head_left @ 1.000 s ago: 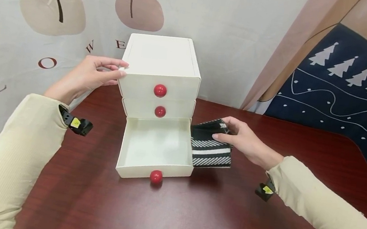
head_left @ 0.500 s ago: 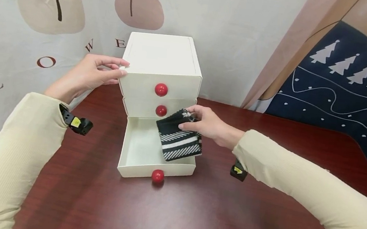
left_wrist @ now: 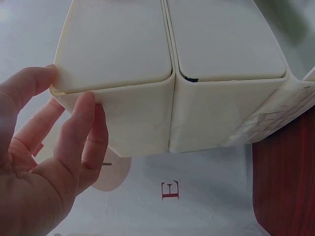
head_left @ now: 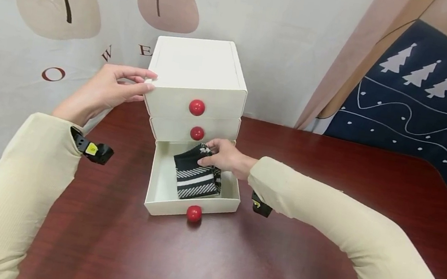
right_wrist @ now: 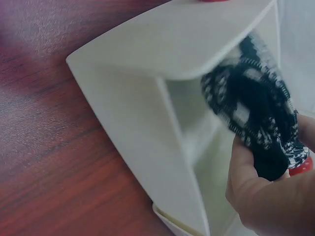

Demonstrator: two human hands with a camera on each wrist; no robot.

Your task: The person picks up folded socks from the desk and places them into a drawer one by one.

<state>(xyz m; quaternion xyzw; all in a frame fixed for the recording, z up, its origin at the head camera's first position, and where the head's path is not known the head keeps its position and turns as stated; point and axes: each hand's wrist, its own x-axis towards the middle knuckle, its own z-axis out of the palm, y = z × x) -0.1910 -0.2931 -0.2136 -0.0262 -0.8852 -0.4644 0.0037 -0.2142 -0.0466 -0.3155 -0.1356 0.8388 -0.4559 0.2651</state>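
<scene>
A white drawer cabinet (head_left: pixel 199 64) has red round knobs, and its bottom drawer (head_left: pixel 162 176) is pulled out. My left hand (head_left: pixel 114 89) holds the cabinet's upper left front corner between thumb and fingers; the left wrist view shows this hand (left_wrist: pixel 54 142) at the corner's edges. Inside the bottom drawer, my right hand (head_left: pixel 225 156) pinches a folded black-and-white striped knitted cloth (head_left: pixel 195 178) at its upper right end. In the right wrist view, thumb and fingers grip the cloth (right_wrist: pixel 251 98) over the drawer's opening. Whether the cloth touches the drawer floor, I cannot tell.
The cabinet stands on a dark red wooden table (head_left: pixel 208 263), close to a pale printed curtain (head_left: pixel 277 39). A navy cloth with white trees (head_left: pixel 420 108) hangs at the right. The lower red knob (head_left: pixel 194 213) juts out over the table in front.
My right hand has carried the knitted cloth leftward from beside the bottom drawer, then down into it. My left hand has stayed on the cabinet's corner.
</scene>
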